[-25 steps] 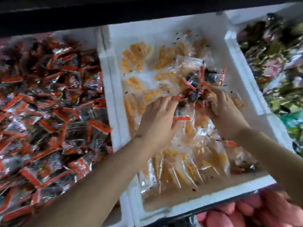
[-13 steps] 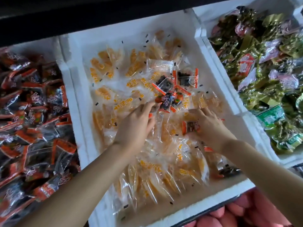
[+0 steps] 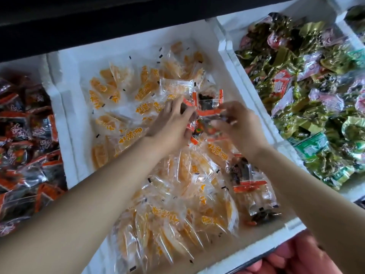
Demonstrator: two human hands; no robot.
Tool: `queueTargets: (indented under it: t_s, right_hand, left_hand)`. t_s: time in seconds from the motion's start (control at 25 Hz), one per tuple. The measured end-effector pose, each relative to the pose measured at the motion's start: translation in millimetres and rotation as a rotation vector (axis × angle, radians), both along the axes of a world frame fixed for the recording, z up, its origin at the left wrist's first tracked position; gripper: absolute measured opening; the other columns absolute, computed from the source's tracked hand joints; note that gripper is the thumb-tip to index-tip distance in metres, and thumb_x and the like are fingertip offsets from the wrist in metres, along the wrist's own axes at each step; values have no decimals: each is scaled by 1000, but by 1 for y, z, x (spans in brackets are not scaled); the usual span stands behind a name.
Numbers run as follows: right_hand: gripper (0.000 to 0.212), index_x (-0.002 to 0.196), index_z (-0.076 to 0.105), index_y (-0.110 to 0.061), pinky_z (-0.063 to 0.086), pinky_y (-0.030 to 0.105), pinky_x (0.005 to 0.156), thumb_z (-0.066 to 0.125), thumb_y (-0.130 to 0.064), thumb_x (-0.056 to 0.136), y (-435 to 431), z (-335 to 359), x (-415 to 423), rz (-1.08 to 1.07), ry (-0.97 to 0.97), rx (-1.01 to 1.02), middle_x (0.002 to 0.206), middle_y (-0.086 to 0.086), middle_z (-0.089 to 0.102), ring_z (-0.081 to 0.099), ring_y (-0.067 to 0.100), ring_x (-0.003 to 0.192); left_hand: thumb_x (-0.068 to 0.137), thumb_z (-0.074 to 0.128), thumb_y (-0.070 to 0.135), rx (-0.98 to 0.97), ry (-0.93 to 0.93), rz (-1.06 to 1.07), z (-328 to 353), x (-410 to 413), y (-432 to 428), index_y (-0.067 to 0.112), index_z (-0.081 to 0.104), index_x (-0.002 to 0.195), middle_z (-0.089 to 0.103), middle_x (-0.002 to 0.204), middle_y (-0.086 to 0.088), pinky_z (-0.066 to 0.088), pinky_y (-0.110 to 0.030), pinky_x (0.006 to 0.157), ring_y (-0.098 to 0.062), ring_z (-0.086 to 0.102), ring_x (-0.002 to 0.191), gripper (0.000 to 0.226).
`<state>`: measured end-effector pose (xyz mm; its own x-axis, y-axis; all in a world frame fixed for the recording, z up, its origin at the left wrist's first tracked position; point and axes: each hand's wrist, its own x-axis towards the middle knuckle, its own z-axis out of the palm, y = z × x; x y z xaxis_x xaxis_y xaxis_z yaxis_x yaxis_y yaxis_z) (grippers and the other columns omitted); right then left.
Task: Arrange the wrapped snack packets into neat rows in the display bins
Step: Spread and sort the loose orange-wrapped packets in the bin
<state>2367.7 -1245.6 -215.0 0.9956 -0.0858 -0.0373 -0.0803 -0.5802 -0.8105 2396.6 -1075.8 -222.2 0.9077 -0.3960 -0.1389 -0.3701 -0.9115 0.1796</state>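
The left hand (image 3: 171,125) has its grip clenched on a small clutch of red-edged packets (image 3: 208,100), thumb pressed against the fingers with the wrappers pinched between them. The right hand (image 3: 239,127) meets it from the other side, fingers curled onto the same clutch, so both hold the bundle together just above the heap. Motion blur smears the right fingertips and the wrappers under them, so I cannot tell how many packets are in the bundle or where one ends and the next begins. The bundle sits over the far middle of the middle bin (image 3: 67,115), a white foam box filled with clear-wrapped orange packets (image 3: 110,91) lying loose at the back and overlapping in a rough fan at the front. One more dark packet with a red edge (image 3: 247,180) lies on the orange ones near the bin's front right corner, beside the right forearm. Both forearms cross the front of the bin and hide the packets beneath them. The left bin (image 3: 23,66), cut off by the frame edge, holds red-and-black packets (image 3: 29,135) in a jumble. The right bin (image 3: 286,10), also cut off, holds green and pink packets (image 3: 316,95). Pink rounded shapes (image 3: 296,256) below the front rim are too blurred to identify.
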Motion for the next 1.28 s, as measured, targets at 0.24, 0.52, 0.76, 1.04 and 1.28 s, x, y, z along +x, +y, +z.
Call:
queueTargets:
  t_s: [0.24,0.52,0.76,1.04,1.28]
  right_hand:
    - [55,134,41,-8,40,41,98,64,-23,87,15,-33,27,171,176,-331,124,12,53,48,32,116]
    - [39,127,54,-17,39,24,80,63,-22,89,12,-26,8,182,92,-398,121,6,58,56,21,104]
    - [34,119,60,-15,44,25,89,67,-20,86,3,-21,-11,40,-57,-253,113,3,62,59,16,99]
    - [22,98,58,-29,46,5,63,69,-16,84,-3,20,-38,-115,-136,55,78,-18,62,63,-8,69]
    - [28,107,69,-23,44,6,77,73,-21,79,74,26,-60,170,-36,54,97,-18,63,57,-7,88]
  left_hand:
    - [94,52,43,-236,156,222,0,12,2,16,25,146,34,146,-10,33,-44,110,-30,32,134,64]
    - [82,70,45,-532,427,494,4,15,-4,22,51,95,54,95,4,39,-26,70,-15,51,89,33]
    - [83,73,30,-792,257,517,13,-11,-4,17,48,125,55,109,9,35,-12,68,-8,53,97,50]
    - [86,69,24,-1020,93,560,25,-54,17,25,51,112,59,98,17,42,-1,67,12,56,82,32]
    - [85,69,20,-920,-78,538,26,-90,79,24,49,111,62,102,7,43,-7,75,1,60,90,32]
